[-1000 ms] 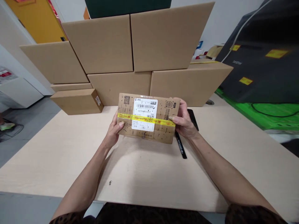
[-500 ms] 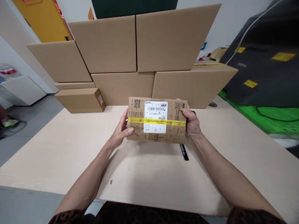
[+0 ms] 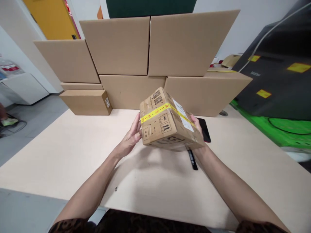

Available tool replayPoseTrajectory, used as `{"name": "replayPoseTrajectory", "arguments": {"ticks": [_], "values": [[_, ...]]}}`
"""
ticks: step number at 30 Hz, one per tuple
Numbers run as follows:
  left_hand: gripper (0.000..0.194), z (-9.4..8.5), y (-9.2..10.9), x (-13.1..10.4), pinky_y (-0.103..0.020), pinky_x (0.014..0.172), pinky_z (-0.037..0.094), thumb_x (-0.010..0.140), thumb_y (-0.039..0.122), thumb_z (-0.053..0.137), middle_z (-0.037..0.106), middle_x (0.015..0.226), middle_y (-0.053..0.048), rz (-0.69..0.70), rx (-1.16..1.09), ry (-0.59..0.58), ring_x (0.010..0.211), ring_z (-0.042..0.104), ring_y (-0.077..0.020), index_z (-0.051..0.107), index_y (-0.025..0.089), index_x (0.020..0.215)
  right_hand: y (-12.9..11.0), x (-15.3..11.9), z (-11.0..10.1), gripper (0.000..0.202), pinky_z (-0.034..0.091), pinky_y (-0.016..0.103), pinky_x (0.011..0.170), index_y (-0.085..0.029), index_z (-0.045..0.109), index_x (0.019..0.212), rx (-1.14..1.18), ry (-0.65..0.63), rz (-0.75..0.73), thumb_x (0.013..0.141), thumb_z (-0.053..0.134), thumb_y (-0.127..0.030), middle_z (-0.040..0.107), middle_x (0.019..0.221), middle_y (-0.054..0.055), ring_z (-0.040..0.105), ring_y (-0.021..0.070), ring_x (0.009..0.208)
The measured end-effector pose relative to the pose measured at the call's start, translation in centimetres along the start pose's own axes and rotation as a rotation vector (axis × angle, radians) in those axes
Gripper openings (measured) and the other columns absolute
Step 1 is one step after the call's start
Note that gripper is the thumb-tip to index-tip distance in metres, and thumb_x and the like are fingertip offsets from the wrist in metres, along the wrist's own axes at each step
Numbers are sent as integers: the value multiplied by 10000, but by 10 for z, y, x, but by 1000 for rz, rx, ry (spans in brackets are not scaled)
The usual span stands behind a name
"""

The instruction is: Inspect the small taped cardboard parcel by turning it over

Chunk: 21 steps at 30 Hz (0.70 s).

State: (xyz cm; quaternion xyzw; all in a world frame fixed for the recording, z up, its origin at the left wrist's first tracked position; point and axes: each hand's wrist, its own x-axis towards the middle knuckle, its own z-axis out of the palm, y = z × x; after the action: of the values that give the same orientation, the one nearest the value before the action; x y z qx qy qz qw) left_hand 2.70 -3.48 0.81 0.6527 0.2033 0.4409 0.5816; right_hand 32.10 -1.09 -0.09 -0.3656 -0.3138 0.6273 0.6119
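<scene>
Above the table a brown cardboard box (image 3: 155, 126) is held tilted, one corner edge toward me. Yellow printed tape runs round it, and a white label (image 3: 183, 115) shows on its right-hand face. My left hand (image 3: 130, 139) grips the left side, thumb at the lower edge and fingers partly behind. On the far right side my right hand (image 3: 198, 127) holds the box, most of its fingers hidden. A black cutter-like tool (image 3: 192, 159) lies on the table below the box. Beside my right hand lies a dark phone (image 3: 204, 130), partly covered.
Large cardboard boxes (image 3: 116, 48) are stacked along the back of the table (image 3: 73, 155). A smaller closed box (image 3: 86, 103) stands at the back left. On the right are a black covered machine (image 3: 286, 81) and a green surface (image 3: 274, 127).
The box has turned: its labelled face now points right and an end face with printed symbols shows. Both hands still hold it. More of the phone has come into view.
</scene>
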Motion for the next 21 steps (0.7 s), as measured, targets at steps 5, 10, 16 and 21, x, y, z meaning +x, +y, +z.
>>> {"name": "replayPoseTrajectory", "arguments": {"ticks": [5, 10, 16, 21], "values": [[1078, 8, 9, 3, -586, 1313, 409, 867, 799, 726, 349, 1822, -87, -7, -17, -34, 1709, 240, -421, 314, 343, 1752, 4, -3, 1, 444, 697, 579, 963, -343, 765, 1087, 12, 29, 30, 863, 657, -712, 882, 1101, 23, 800, 381, 1232], [1071, 10, 8, 3, -582, 1327, 387, 889, 752, 742, 275, 1852, -55, 7, -28, -80, 1708, 247, -411, 242, 390, 1765, 5, 0, -3, 449, 699, 573, 961, -309, 774, 1066, 44, 66, 90, 805, 736, -672, 890, 1060, 38, 818, 387, 1186], [1009, 3, 5, 1, -568, 1400, 180, 970, 617, 708, 121, 1890, -7, -23, -47, -12, 1745, 81, -377, 143, 410, 1780, 12, 10, -12, 435, 676, 583, 1013, -285, 777, 1135, 29, -20, 215, 840, 776, -604, 893, 1050, 57, 812, 380, 1210], [954, 3, 4, -3, -564, 1388, 206, 1006, 551, 692, 113, 1891, -5, 3, -24, -23, 1739, 90, -397, 137, 438, 1773, 16, 16, -12, 296, 661, 511, 1080, -277, 800, 1063, -1, 115, 63, 885, 821, -512, 896, 1054, 29, 812, 330, 1216]]}}
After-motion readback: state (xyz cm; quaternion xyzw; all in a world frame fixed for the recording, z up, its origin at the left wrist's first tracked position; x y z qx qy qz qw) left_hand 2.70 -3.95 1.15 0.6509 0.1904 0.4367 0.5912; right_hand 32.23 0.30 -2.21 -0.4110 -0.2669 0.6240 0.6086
